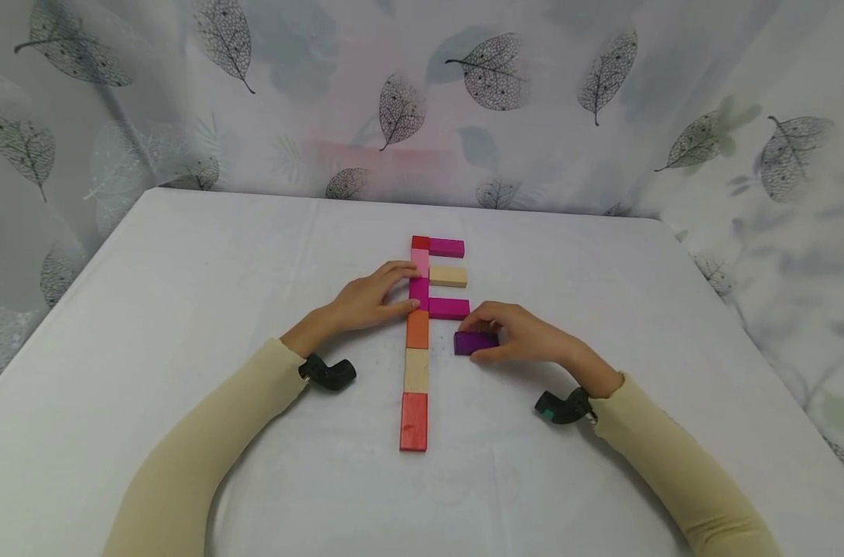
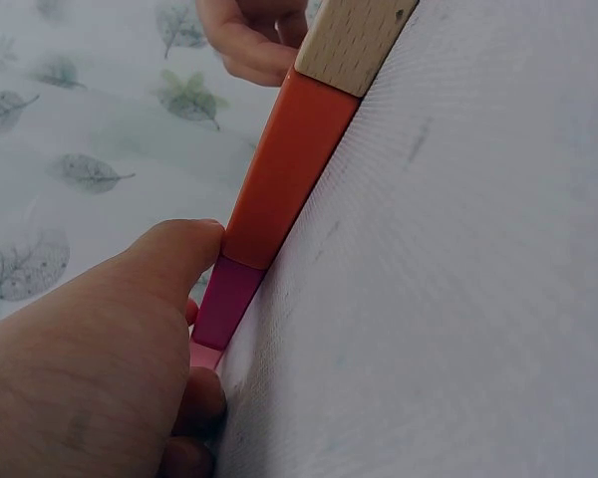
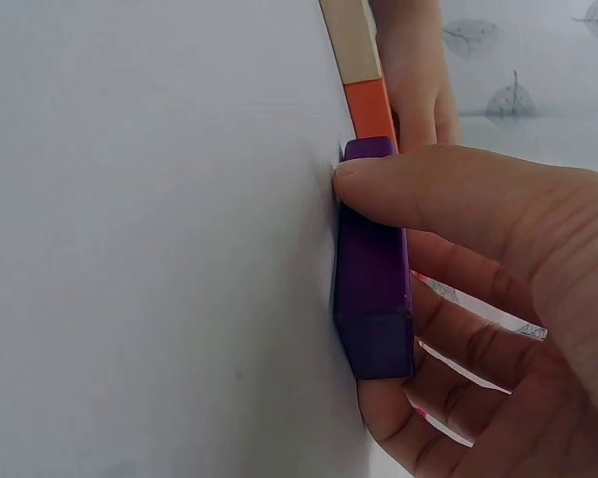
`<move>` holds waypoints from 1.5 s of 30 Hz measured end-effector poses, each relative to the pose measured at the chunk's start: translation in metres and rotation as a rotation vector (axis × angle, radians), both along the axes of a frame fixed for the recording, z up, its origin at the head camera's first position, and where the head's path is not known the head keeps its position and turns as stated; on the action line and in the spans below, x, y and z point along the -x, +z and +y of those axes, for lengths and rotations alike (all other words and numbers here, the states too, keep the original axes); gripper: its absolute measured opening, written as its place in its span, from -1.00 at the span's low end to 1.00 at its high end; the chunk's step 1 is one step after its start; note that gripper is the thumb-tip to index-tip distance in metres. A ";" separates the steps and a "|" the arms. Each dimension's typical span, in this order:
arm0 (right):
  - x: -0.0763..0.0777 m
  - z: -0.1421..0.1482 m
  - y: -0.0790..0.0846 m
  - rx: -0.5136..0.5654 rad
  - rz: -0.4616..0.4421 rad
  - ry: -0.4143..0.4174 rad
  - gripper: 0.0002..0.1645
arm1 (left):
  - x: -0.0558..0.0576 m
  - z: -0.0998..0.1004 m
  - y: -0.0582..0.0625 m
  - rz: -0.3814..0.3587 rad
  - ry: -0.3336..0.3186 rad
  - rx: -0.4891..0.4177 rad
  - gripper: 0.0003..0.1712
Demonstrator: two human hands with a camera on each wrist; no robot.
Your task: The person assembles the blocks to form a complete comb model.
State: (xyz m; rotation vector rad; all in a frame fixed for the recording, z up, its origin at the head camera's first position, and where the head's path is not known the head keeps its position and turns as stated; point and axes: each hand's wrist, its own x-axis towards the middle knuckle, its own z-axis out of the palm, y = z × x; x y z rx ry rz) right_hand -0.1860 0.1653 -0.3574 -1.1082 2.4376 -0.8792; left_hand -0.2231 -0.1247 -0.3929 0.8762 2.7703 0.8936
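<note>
A purple wooden block (image 1: 475,343) is pinched between the thumb and fingers of my right hand (image 1: 526,334), low over the cloth and right of a column of blocks. In the right wrist view the same purple block (image 3: 374,269) shows lengthwise under the thumb. My left hand (image 1: 367,298) rests its fingertips and thumb at the column's left side, by the light pink block (image 1: 420,261) and a magenta block (image 1: 418,292). Below these lie an orange block (image 1: 418,329), a natural wood block (image 1: 416,370) and a red block (image 1: 414,422), end to end.
Three blocks stick out rightward from the column: an upper magenta one (image 1: 446,247), a plain wood one (image 1: 448,276) and a lower magenta one (image 1: 449,309). A small red block (image 1: 420,242) tops the column. White cloth (image 1: 568,480) covers the table; a leaf-print curtain (image 1: 289,93) hangs behind.
</note>
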 end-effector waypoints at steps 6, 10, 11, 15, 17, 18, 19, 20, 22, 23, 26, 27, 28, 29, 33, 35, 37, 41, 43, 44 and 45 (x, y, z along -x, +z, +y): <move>-0.001 -0.003 -0.001 0.002 0.008 -0.003 -0.54 | 0.000 -0.001 -0.002 0.007 0.005 -0.004 -0.32; -0.002 -0.005 -0.002 0.000 -0.001 -0.020 -0.53 | 0.000 -0.001 -0.002 0.012 0.005 -0.003 -0.32; -0.002 -0.005 -0.002 0.001 -0.001 -0.023 -0.53 | 0.000 0.000 -0.002 0.012 0.006 -0.002 -0.32; -0.004 -0.008 -0.002 0.020 0.007 -0.020 -0.53 | 0.000 0.000 -0.001 0.008 0.008 -0.001 -0.31; -0.004 -0.009 -0.002 0.029 0.008 -0.015 -0.52 | 0.000 0.000 -0.001 0.003 0.007 -0.004 -0.32; -0.004 -0.010 -0.003 0.030 0.010 -0.012 -0.52 | 0.000 0.000 -0.001 -0.001 0.006 -0.006 -0.32; -0.005 -0.011 -0.003 0.030 0.009 -0.012 -0.52 | 0.000 0.000 -0.001 -0.002 0.005 -0.006 -0.32; -0.005 -0.012 -0.003 0.028 0.007 -0.015 -0.52 | -0.001 0.001 -0.001 -0.005 0.005 -0.008 -0.32; -0.005 -0.013 -0.004 0.022 0.000 -0.023 -0.51 | -0.001 0.001 -0.001 -0.009 0.004 -0.010 -0.32; -0.005 -0.014 -0.005 0.018 0.000 -0.025 -0.51 | -0.001 0.001 0.000 -0.011 0.005 -0.010 -0.32; -0.005 -0.017 -0.005 0.016 0.003 -0.028 -0.50 | -0.002 0.000 0.000 -0.008 0.009 -0.009 -0.32; -0.006 -0.019 -0.005 0.017 0.002 -0.027 -0.49 | -0.002 0.000 0.000 -0.008 0.010 -0.009 -0.32; -0.006 -0.020 -0.004 0.018 0.006 -0.022 -0.50 | -0.002 0.000 0.000 -0.007 0.010 -0.008 -0.32; -0.006 -0.021 -0.004 0.019 0.010 -0.018 -0.49 | -0.002 0.000 0.000 -0.007 0.010 -0.007 -0.32; -0.006 -0.024 -0.005 0.019 0.014 -0.009 -0.50 | -0.001 0.001 0.000 -0.008 0.007 -0.008 -0.33; -0.007 -0.025 -0.006 0.014 0.014 -0.011 -0.50 | -0.001 0.001 0.000 -0.010 0.004 -0.007 -0.33; -0.007 -0.027 -0.006 0.012 0.012 -0.012 -0.51 | -0.001 0.001 -0.001 -0.010 0.005 -0.005 -0.33; -0.008 -0.029 -0.006 0.010 0.012 -0.016 -0.52 | -0.001 0.001 -0.001 -0.007 0.005 -0.004 -0.32; -0.009 -0.029 -0.006 0.011 0.015 -0.016 -0.52 | -0.001 0.000 -0.001 -0.002 0.005 -0.006 -0.32; -0.009 -0.029 -0.007 0.012 0.016 -0.016 -0.53 | -0.001 0.000 -0.001 -0.001 0.005 -0.007 -0.32; -0.008 -0.030 -0.007 0.013 0.017 -0.015 -0.53 | -0.001 0.000 -0.001 -0.002 0.005 -0.009 -0.32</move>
